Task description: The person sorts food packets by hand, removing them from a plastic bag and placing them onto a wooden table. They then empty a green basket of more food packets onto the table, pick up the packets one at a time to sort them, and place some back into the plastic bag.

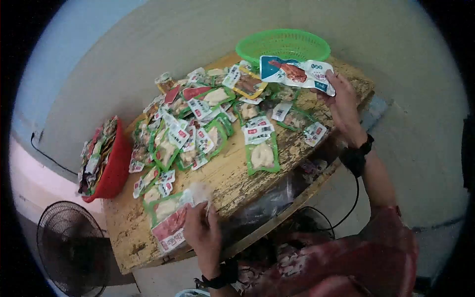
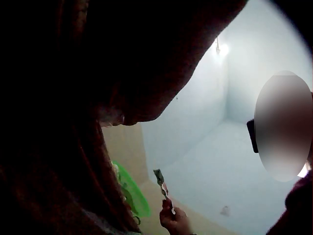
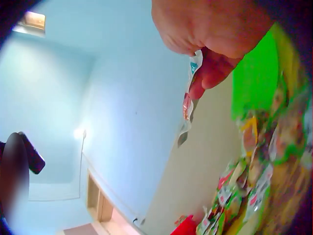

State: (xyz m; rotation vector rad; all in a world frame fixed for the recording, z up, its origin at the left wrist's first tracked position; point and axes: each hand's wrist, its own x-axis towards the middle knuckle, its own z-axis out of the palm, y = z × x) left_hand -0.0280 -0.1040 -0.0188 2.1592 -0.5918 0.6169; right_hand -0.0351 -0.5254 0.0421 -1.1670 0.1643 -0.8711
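My right hand [image 1: 341, 101] grips one end of a blue-and-white snack packet [image 1: 297, 74] with a picture of reddish cooked food, raised above the far right of the table. Edge-on in the right wrist view, the same packet [image 3: 188, 100] sticks out between thumb and fingers. Low over the table's near left part, my left hand [image 1: 203, 235] pinches a piece of clear, crumpled plastic [image 1: 200, 192]. Beside and partly behind that hand lie a red-and-white packet [image 1: 170, 230] and a green-edged packet [image 1: 166, 209]. The left wrist view is mostly dark.
Many green-edged snack packets [image 1: 215, 96] are heaped on the worn yellow wooden table [image 1: 222, 183]. A green plastic basket [image 1: 284, 44] stands at the back, and a red basket [image 1: 115, 168] full of packets at the left. A black fan [image 1: 71, 247] stands at the lower left.
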